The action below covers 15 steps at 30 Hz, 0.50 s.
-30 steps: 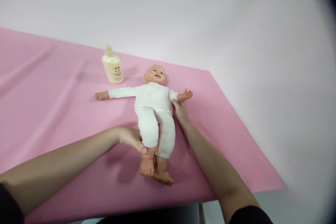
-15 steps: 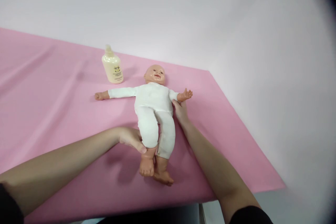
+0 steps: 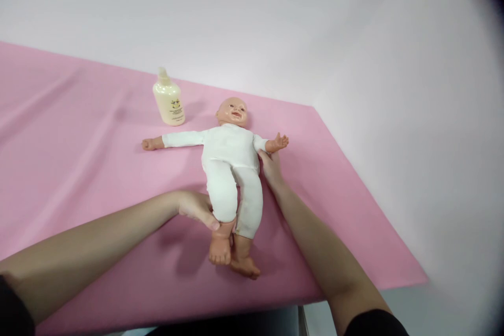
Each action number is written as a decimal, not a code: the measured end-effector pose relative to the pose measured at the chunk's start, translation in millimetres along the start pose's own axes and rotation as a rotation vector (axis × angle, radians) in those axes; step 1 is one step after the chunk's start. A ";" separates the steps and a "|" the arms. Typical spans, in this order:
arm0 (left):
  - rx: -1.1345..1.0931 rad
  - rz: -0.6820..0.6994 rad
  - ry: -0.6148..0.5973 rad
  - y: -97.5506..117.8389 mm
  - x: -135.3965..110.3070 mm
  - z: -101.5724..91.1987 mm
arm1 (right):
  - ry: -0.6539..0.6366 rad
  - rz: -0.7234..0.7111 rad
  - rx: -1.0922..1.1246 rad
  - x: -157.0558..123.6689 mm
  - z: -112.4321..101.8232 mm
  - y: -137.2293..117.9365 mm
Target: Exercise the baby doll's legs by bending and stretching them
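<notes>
A baby doll point(image 3: 231, 147) with a white cloth body lies face up, its head away from me and its feet toward me. My left hand point(image 3: 199, 207) is closed around the doll's lower leg on the left, thumb near the ankle, the other fingers hidden beneath. Its calf looks slightly raised over a shadow. My right hand point(image 3: 271, 165) touches the doll's right-hand side, under the outstretched arm, with the thumb along the sleeve. Most of that hand's fingers are hidden behind the doll.
A pale yellow pump bottle point(image 3: 170, 102) stands upright beyond the doll's left-hand arm. Pink cloth point(image 3: 98, 163) covers the table, with folds at the left. The table's right edge slants toward me, and a white wall point(image 3: 252, 21) rises behind.
</notes>
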<state>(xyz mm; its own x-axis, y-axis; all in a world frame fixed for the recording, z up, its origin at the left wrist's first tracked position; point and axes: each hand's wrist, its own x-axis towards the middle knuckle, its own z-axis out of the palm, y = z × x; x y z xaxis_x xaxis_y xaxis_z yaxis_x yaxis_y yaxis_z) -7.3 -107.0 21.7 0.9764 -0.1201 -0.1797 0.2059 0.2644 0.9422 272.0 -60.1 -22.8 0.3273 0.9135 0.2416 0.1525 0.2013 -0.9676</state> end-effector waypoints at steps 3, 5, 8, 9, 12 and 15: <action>0.025 0.012 0.003 0.8 0.1 -0.4 | 0.000 0.006 -0.009 -0.2 0.3 -1.1; 0.024 0.013 -0.004 1.0 0.0 -0.5 | 0.008 0.004 -0.004 -0.7 0.9 -2.5; -0.007 0.006 -0.008 -0.2 -0.4 -0.6 | 0.024 0.001 -0.005 -1.6 2.1 -4.6; -0.017 0.003 -0.006 -1.0 -0.4 -0.7 | 0.027 0.000 -0.007 -1.8 2.4 -5.0; -0.030 0.002 -0.001 -3.8 -0.2 -1.5 | 0.028 -0.002 -0.002 -2.0 2.7 -5.1; -0.019 0.007 -0.001 -4.5 0.3 -1.6 | 0.019 -0.007 -0.004 -1.8 2.5 -4.0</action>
<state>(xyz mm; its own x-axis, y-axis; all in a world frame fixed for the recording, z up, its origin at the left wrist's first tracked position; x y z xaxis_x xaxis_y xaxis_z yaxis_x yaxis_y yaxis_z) -7.8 -106.7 16.9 0.9777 -0.1188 -0.1732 0.2006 0.2834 0.9378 268.5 -61.7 -19.6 0.3440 0.9051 0.2499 0.1585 0.2063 -0.9656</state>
